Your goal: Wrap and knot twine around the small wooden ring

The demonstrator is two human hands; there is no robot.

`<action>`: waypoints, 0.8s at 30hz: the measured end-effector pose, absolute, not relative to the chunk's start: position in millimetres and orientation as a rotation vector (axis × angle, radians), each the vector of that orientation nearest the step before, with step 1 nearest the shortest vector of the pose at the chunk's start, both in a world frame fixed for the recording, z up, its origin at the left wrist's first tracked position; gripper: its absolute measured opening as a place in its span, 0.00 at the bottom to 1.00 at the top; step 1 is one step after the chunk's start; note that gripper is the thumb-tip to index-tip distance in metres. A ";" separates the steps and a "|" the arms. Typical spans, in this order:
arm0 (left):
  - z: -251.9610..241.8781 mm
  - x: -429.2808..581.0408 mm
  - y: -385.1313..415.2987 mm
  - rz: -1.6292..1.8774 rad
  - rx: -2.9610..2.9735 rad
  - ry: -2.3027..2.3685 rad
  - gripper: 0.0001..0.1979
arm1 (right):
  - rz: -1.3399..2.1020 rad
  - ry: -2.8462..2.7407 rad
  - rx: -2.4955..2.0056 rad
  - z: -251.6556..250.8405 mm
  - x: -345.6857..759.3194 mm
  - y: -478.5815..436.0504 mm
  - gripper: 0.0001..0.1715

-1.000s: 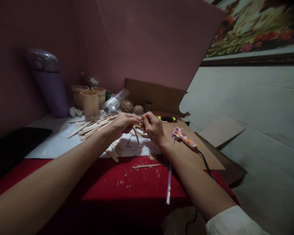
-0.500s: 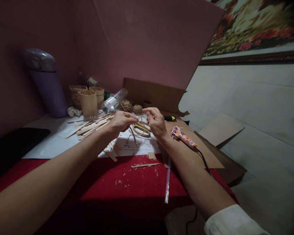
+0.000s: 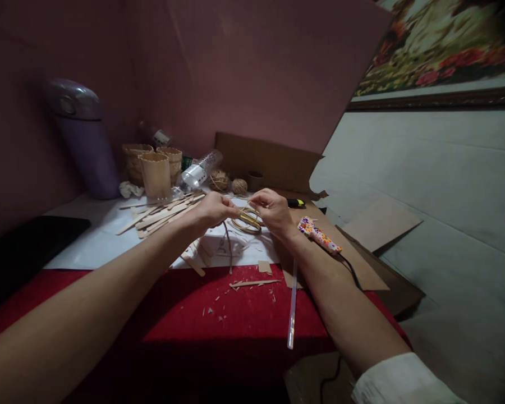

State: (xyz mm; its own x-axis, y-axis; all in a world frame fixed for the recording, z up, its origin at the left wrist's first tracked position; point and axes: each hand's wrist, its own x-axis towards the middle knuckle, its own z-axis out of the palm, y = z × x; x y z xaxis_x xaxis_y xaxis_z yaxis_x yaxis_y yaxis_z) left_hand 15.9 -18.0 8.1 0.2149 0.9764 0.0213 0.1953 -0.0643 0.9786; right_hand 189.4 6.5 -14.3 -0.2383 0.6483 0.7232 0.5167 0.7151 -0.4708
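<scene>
Thin twine [image 3: 229, 247] hangs down from my left hand [image 3: 219, 209], whose fingers are pinched on it. My right hand [image 3: 271, 209] is closed too, thumb and fingertips pinching a strand of the same twine a short way to the right. Between and just below both hands lie the gold-handled scissors [image 3: 250, 224] on white paper. Behind them sit two balls of twine [image 3: 239, 186]. Wooden craft sticks [image 3: 162, 216] are piled just left of my left hand.
A flower-patterned glue gun [image 3: 320, 234] with a black cord lies on cardboard at right, near a clear glue stick [image 3: 292, 314]. Wooden cups [image 3: 155, 174], a plastic bottle [image 3: 200, 169] and a purple flask [image 3: 86, 143] stand or lie behind. Scraps litter the red cloth [image 3: 185, 325].
My right hand has turned and its raised fingers have closed into a pinch on the twine. The twine's loose end now hangs straighter below my left hand.
</scene>
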 end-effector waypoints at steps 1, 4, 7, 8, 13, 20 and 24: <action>7.6 16.0 -17.6 0.966 1.493 1.212 0.08 | 0.118 -1.889 -0.878 -12.7 188.0 3.6 0.06; 4.6 14.6 -14.6 0.987 1.487 1.283 0.10 | 0.106 -1.849 -0.791 -10.1 181.1 -5.9 0.07; 2.0 11.3 -11.0 1.044 1.438 1.278 0.09 | 0.228 -1.878 -0.770 -12.3 175.9 -10.4 0.07; 1.8 10.1 -10.2 1.062 1.418 1.277 0.08 | 0.275 -1.886 -0.790 -13.8 175.7 -10.1 0.07; 5.2 6.9 -10.5 1.099 1.333 1.205 0.13 | 0.438 -1.911 -0.846 -18.8 183.0 -2.6 0.06; 8.1 6.3 -11.2 1.029 1.258 1.046 0.07 | 0.609 -1.912 -0.840 -20.4 193.6 7.7 0.04; 7.7 3.6 -12.3 0.960 1.265 0.886 0.06 | 0.629 -1.934 -0.841 -25.5 196.6 14.2 0.03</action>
